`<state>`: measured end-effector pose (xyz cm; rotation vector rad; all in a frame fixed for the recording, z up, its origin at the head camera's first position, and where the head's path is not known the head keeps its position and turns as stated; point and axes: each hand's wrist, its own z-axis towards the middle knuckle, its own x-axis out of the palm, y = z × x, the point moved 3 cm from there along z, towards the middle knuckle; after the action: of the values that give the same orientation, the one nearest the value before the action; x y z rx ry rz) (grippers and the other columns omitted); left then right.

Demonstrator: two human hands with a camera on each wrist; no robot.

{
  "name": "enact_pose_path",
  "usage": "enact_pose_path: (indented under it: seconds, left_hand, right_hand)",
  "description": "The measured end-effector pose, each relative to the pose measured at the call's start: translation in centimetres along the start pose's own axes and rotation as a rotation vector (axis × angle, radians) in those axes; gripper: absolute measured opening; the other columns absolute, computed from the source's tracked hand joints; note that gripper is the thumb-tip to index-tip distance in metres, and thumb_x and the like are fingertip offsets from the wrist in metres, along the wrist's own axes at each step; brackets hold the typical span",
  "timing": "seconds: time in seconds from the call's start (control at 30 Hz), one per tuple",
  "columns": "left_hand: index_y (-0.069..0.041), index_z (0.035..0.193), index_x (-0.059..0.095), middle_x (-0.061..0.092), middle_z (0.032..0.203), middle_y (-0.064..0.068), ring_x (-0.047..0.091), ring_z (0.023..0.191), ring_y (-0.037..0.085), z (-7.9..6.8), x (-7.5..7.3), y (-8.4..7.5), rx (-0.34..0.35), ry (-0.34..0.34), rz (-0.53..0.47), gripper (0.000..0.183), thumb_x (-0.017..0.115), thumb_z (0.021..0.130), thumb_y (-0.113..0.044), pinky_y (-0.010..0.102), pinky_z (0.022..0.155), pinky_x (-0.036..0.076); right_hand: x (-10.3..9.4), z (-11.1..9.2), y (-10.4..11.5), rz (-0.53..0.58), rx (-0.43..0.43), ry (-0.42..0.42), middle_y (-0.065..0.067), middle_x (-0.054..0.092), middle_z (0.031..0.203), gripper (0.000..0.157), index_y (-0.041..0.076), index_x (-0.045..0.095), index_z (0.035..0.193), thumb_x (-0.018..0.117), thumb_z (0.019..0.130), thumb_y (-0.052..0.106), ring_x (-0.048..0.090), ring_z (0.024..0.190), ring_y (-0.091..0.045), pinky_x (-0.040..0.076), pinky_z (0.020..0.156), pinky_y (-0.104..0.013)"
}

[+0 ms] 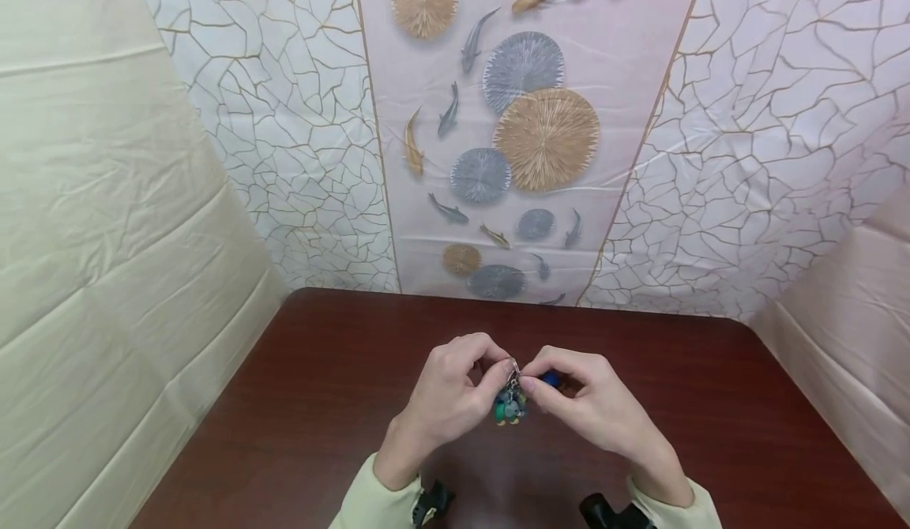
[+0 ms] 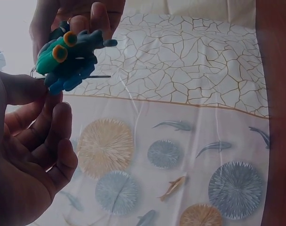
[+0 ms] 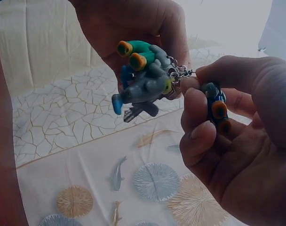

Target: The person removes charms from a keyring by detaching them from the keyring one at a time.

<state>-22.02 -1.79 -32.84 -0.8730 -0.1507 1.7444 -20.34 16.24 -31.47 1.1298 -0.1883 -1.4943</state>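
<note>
My left hand [image 1: 449, 391] pinches the top of a keychain between thumb and fingers, above the dark wooden table. From its silver chains [image 3: 178, 75] hangs a cluster of small rubbery figures: a grey animal figure [image 3: 145, 87] with green legs and orange feet, and blue parts [image 2: 70, 80] seen in the left wrist view. A flat grey key-like piece [image 3: 137, 112] sticks out below it. My right hand [image 1: 597, 403] pinches the end of a short chain with thumb and forefinger. Against its curled fingers lies a second, dark blue figure [image 3: 218, 110] with orange feet.
The reddish-brown table [image 1: 298, 434] spreads under both hands. A patterned cloth [image 1: 490, 221] with fish and round motifs hangs behind it, with cream cloth [image 1: 142, 276] at the left and right sides. Black wrist straps [image 1: 432, 504] sit at the pale sleeves [image 1: 384, 501].
</note>
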Motion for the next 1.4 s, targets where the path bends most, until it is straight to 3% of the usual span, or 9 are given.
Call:
enact_pose_path:
  seconds: [0.2, 0.47, 0.77, 0.93, 1.1, 1.27, 1.4]
  left_hand:
    - [-0.018, 0.085, 0.066, 0.066, 0.078, -0.009, 0.050, 0.067, 0.001, -0.1, 0.1, -0.1, 0.001, -0.005, 0.007, 0.007, 0.066, 0.091, -0.014, 0.016, 0.061, 0.047]
    - [-0.019, 0.084, 0.066, 0.064, 0.076, -0.010, 0.049, 0.066, 0.000, -0.2, 0.5, -0.1, 0.014, -0.011, 0.015, 0.008, 0.066, 0.090, -0.014, 0.010, 0.061, 0.042]
    - [-0.019, 0.084, 0.066, 0.064, 0.076, -0.010, 0.048, 0.065, 0.000, -0.2, 0.9, -0.4, 0.024, 0.002, 0.003, 0.008, 0.066, 0.090, -0.014, 0.008, 0.061, 0.040]
    - [-0.019, 0.083, 0.065, 0.065, 0.077, -0.010, 0.049, 0.066, 0.000, -0.2, 1.1, -0.7, 0.036, 0.002, -0.013, 0.009, 0.066, 0.090, -0.014, 0.008, 0.062, 0.040]
    - [-0.018, 0.082, 0.065, 0.066, 0.076, -0.010, 0.049, 0.066, 0.000, -0.1, 1.3, -1.2, 0.101, -0.026, -0.005, 0.010, 0.066, 0.089, -0.012, 0.006, 0.062, 0.039]
    - [-0.018, 0.083, 0.067, 0.066, 0.074, -0.008, 0.051, 0.063, -0.001, 0.0, 0.6, -1.0, 0.098, -0.079, -0.022, 0.010, 0.066, 0.090, -0.011, 0.006, 0.058, 0.041]
    - [-0.015, 0.085, 0.068, 0.069, 0.078, -0.004, 0.058, 0.066, 0.001, 0.1, -0.3, -0.7, 0.080, -0.116, -0.088, 0.009, 0.066, 0.090, -0.008, 0.008, 0.058, 0.048]
  right_hand:
    - [-0.2, -0.3, 0.2, -0.077, -0.019, -0.018, 0.013, 0.058, 0.076, 0.018, 0.024, 0.069, 0.090, 0.069, 0.089, 0.005, 0.050, 0.061, -0.001, 0.044, 0.049, -0.019]
    - [-0.3, -0.8, 0.6, -0.193, -0.089, -0.042, 0.017, 0.059, 0.077, 0.020, 0.025, 0.068, 0.088, 0.071, 0.087, 0.005, 0.050, 0.062, 0.003, 0.043, 0.051, -0.013]
    - [-0.3, -1.6, 1.8, -0.338, -0.223, -0.086, 0.014, 0.061, 0.081, 0.025, 0.021, 0.067, 0.089, 0.073, 0.082, -0.002, 0.050, 0.067, 0.007, 0.042, 0.058, -0.008]
    - [-0.3, -2.0, 2.7, -0.440, -0.284, -0.101, 0.014, 0.060, 0.084, 0.008, 0.018, 0.066, 0.088, 0.064, 0.094, 0.013, 0.050, 0.068, 0.007, 0.043, 0.060, -0.007]
    - [-0.3, -2.4, 3.7, -0.574, -0.332, -0.141, 0.014, 0.059, 0.082, 0.031, 0.016, 0.066, 0.086, 0.044, 0.103, 0.031, 0.051, 0.066, 0.005, 0.042, 0.060, -0.006]
    - [0.2, -2.9, 4.9, -0.641, -0.456, -0.179, 0.012, 0.057, 0.079, 0.032, 0.015, 0.065, 0.081, 0.043, 0.102, 0.026, 0.052, 0.063, 0.003, 0.043, 0.057, -0.008]
    - [0.0, -3.2, 5.5, -0.560, -0.542, -0.182, 0.011, 0.058, 0.079, 0.028, 0.013, 0.065, 0.082, 0.046, 0.101, 0.021, 0.052, 0.066, 0.004, 0.042, 0.058, -0.005]
